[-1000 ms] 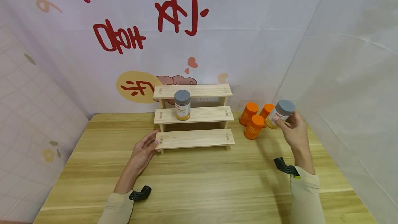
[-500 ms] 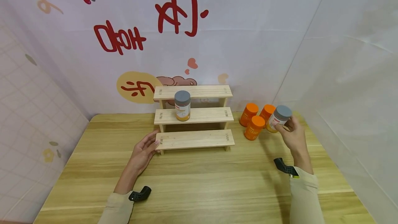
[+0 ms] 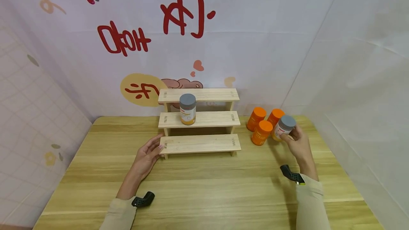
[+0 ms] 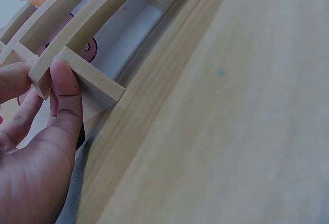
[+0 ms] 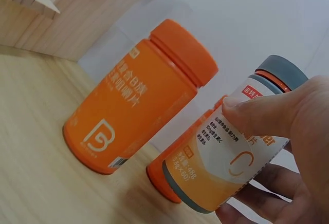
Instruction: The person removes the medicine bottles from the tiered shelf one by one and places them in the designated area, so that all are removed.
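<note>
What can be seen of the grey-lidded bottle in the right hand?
The grey-lidded bottle is a small cylinder with an orange lower body, a white printed label and a grey screw cap over an orange neck ring. It is tilted, in the grip of the right hand, thumb on the label, beside three orange bottles.

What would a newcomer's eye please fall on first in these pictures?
Probably the right hand holding a grey-capped bottle beside three orange bottles at the table's far right. Next, the stepped wooden rack in the middle, one grey-capped bottle on its middle step, the left hand touching its lowest step's left end.
</note>
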Motion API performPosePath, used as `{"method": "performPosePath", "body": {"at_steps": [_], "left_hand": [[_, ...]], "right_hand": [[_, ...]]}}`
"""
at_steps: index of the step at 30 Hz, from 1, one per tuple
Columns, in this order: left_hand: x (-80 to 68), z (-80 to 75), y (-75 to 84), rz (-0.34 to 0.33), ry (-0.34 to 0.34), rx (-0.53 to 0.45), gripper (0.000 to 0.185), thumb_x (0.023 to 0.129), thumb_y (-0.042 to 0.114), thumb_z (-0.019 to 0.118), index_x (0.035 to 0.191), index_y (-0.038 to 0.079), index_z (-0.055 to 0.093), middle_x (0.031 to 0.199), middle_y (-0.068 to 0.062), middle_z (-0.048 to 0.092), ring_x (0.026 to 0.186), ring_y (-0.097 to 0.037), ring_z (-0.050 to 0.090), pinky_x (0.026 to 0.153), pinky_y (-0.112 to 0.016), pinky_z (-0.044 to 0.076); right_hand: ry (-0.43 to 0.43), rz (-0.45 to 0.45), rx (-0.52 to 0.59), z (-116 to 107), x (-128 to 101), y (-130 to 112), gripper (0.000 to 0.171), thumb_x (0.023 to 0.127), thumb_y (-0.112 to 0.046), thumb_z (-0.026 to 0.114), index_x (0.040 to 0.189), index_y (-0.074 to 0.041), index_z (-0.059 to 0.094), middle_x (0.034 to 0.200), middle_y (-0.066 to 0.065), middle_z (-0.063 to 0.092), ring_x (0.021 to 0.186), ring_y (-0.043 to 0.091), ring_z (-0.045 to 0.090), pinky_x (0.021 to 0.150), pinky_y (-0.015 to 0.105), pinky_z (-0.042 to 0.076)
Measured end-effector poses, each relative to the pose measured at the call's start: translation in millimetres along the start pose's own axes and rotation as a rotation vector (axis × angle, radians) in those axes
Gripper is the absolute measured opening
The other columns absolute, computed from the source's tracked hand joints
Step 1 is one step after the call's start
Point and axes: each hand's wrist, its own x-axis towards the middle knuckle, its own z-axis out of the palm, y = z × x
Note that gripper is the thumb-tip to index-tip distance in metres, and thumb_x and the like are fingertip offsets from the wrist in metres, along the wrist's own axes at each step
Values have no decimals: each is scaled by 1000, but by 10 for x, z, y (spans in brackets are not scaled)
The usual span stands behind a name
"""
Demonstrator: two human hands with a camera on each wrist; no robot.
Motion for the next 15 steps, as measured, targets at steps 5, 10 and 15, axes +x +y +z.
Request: {"method": "performPosePath", "body": {"at_steps": [5,10,15], "left_hand": [[8,20,1,-7,11,-1,61,104,11,61,159,6,35,127,-1,53,104,-8,60,78,-20,57],[12,35,12,-13,19,-9,62,104,11,61,159,4,34,127,-2,53,104,-7,60,78,-20,57],[-9,18,19,-1,12,-19,62,104,10,61,159,1,33,126,-2,54,103,-7,60,77,-20,57]], "right_hand": [[-32,13,-26,-15,-1,66,67,101,-31,67,160,-27,35,137,-7,57,118,-6,49,88,7,46],[-47,21,-11,-6,16,112,67,100,-32,69,158,-21,38,138,-4,57,119,-4,49,89,6,45],[-67,28,-17,4,5,159,66,101,-32,68,158,-20,38,142,0,56,120,-4,48,90,7,44]]}}
